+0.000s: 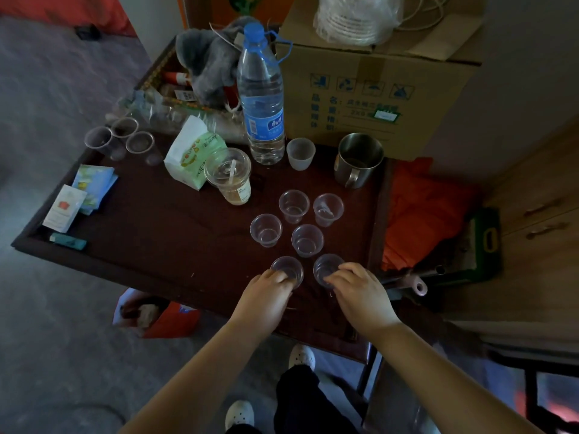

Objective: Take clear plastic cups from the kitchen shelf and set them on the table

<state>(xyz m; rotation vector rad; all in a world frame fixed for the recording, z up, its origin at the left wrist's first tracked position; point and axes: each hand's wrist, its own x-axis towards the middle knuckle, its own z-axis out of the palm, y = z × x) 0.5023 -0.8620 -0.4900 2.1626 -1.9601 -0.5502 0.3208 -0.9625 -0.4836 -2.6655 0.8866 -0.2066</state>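
Several clear plastic cups stand upright in pairs on the dark wooden table (175, 245). The nearest pair is in my hands. My left hand (266, 296) grips the left front cup (288, 268) at its near side. My right hand (360, 292) grips the right front cup (326, 267) the same way. Behind them stand a middle cup (307, 240), a cup to its left (266, 230), and two further back (294, 206) (328, 209). Three more clear cups (125, 139) stand at the table's far left corner.
A tall water bottle (261, 95), a lidded drink cup with a straw (228, 175), a tissue pack (192, 151), a frosted cup (300, 153) and a steel mug (358, 159) stand behind. A cardboard box (376, 89) fills the far right. Packets (81, 198) lie left.
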